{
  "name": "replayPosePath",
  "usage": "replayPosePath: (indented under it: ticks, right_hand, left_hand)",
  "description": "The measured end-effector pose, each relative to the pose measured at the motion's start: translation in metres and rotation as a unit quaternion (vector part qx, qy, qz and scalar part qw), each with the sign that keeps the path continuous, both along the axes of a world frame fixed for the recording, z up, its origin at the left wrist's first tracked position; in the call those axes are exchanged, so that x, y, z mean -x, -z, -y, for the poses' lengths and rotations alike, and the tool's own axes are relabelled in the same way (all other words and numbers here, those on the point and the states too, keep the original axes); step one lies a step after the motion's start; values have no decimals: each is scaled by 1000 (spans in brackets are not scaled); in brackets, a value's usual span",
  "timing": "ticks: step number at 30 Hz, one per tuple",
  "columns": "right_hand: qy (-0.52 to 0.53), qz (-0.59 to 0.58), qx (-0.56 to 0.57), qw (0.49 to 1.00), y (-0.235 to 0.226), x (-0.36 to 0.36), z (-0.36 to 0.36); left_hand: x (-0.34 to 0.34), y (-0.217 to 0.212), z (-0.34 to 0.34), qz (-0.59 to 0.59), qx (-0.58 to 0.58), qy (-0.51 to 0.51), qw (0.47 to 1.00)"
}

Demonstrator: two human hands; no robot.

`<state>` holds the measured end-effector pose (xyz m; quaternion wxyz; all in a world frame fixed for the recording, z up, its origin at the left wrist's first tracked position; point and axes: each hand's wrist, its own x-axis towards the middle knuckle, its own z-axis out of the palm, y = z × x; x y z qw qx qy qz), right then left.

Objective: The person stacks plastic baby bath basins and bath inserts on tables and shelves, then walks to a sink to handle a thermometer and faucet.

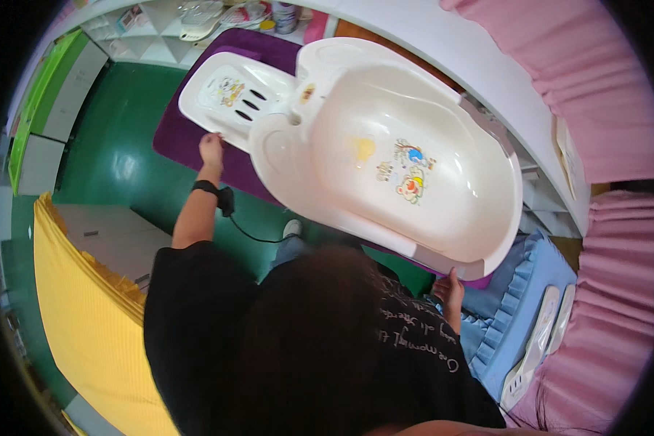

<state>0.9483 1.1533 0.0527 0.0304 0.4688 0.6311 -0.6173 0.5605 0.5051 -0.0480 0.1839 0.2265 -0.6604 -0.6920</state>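
A large white plastic baby bathtub [414, 145] with cartoon prints inside is tilted up in front of me. At its far left end lies a white slotted bath seat [229, 91] with a small cartoon print. My left hand [211, 149], a black band and cable on its wrist, grips the near edge of that seat. My right hand [449, 287] holds the tub's lower right rim from below. Both pieces are above a purple mat [185, 127].
Green floor [116, 160] lies to the left, with yellow fabric [80, 312] near my left side. A white shelf [160, 36] with small items runs along the top. Pink frilled fabric [618, 276] and blue frilled fabric [519, 305] with a white plastic piece [538, 345] are at right.
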Motion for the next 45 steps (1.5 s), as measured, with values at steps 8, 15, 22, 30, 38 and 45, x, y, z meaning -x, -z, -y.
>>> replayPosePath:
  ticks: [8,15,22,30,38,45]
  right_hand:
    - [-17,60,-29,998,1,11,-2]
    - [12,89,-40,995,12,9,16]
    - [33,55,-81,995,17,10,23]
    - [48,33,-61,996,27,16,24]
    - [83,-16,-62,995,30,8,30]
    - [107,-90,-61,988,47,11,30]
  left_hand:
    - [-10,138,-10,283,-93,-18,955]
    - [39,132,18,69,-90,15,993]
    - [61,66,5,88,-248,-32,964]
    - [100,-13,39,-131,-140,-16,981]
    - [77,-157,71,-234,-83,18,968]
    - [19,-311,43,-357,-113,26,927]
